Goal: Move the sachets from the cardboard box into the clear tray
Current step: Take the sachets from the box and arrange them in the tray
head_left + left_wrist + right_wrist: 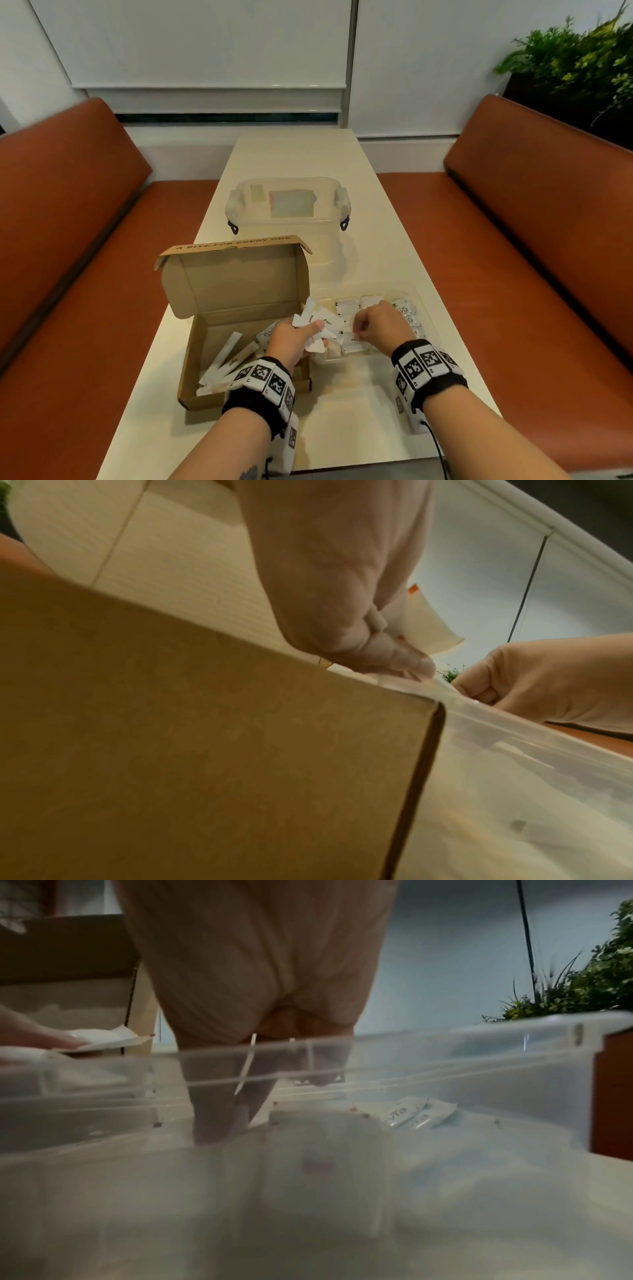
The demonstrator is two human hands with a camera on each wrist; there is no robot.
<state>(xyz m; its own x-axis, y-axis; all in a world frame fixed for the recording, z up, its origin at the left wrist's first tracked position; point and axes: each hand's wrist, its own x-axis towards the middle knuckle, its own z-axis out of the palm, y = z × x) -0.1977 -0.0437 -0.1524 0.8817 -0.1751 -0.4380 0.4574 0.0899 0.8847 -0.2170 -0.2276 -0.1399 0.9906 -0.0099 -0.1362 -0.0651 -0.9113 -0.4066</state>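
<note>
The left hand (291, 337) clamps a fanned bunch of sachets (317, 322) above the seam where the cardboard box (219, 363) meets the clear tray (424, 308), at the table's near edge. The right hand (380, 329), fingers curled down into a tray compartment, pinches one sachet. The bunch lies just left of it, so the right grip is nearer for the next transfer.

Left hand (293, 337) grips sachets (317, 320) — right hand (380, 327) in clear tray (423, 308).

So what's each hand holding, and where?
Left hand grips a bunch of sachets by their lower ends. Right hand pinches one sachet by its edge.
</note>
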